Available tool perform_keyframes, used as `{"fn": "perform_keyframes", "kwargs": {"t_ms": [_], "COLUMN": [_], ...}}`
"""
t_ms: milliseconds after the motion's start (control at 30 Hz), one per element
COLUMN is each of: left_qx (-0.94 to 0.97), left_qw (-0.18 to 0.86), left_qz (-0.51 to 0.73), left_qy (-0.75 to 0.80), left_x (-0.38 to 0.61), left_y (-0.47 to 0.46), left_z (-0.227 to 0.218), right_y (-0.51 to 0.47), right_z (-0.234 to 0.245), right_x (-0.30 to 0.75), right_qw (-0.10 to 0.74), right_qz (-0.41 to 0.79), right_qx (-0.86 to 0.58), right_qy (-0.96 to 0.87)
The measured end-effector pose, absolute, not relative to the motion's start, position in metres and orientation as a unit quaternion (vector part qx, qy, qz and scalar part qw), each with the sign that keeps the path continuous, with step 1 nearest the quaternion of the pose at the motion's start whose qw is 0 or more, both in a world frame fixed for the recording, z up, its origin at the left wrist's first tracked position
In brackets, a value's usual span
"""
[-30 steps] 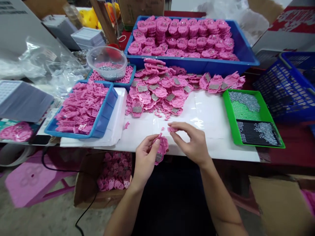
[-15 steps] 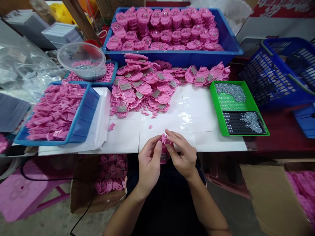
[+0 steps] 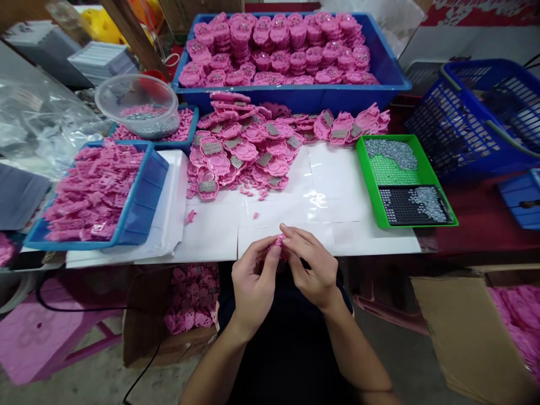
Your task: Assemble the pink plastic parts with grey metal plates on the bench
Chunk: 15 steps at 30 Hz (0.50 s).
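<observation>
Between my two hands, at the table's front edge, is a pink plastic part point(image 3: 279, 241), mostly hidden by fingers. My left hand point(image 3: 255, 274) pinches it between thumb and fingers from the left. From the right, my right hand point(image 3: 311, 264) closes its fingertips on the same part. One small pink piece point(image 3: 255, 215) lies on the white paper just beyond my hands, and another pink piece point(image 3: 191, 216) lies further left. Behind them spreads a heap of pink casings point(image 3: 244, 149), several with grey metal plates, with tiny pink bits at its front.
Pink strips fill a blue bin point(image 3: 141, 202) on the left. Behind it a clear bowl point(image 3: 137, 101) holds screws and pink bits. Stacked pink parts fill a large blue tub point(image 3: 291, 98). To the right are a green tray point(image 3: 369, 185) of screws and a blue basket point(image 3: 472, 121).
My hands have drawn closer together around the pink part, and less of it shows now. The lower pink section with a grey plate is now hidden. The view has shifted slightly.
</observation>
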<state>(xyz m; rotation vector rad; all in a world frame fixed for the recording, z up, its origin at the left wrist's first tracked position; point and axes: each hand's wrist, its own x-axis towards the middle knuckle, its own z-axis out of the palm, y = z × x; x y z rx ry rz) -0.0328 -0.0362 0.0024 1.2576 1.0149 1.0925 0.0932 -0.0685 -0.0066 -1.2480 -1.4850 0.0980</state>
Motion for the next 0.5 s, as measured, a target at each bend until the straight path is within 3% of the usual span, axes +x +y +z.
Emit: {"fn": "perform_keyframes", "kwargs": {"t_ms": [300,500], "left_qx": [0.626,0.641], "left_qw": [0.453,0.404], "left_qz": [0.537,0.56], "left_qy": [0.34,0.336], "left_x": [-0.035,-0.035], "left_y": [-0.032,-0.034], "left_z": [0.001,-0.004], "right_y": [-0.075,-0.081], "right_z": [0.001,0.013], "right_x": [0.09,0.086], "right_qw": [0.607,0.581], "right_qz": [0.195,0.227], "right_qx": [-0.524,-0.547], "right_qy": [-0.565,-0.558]}}
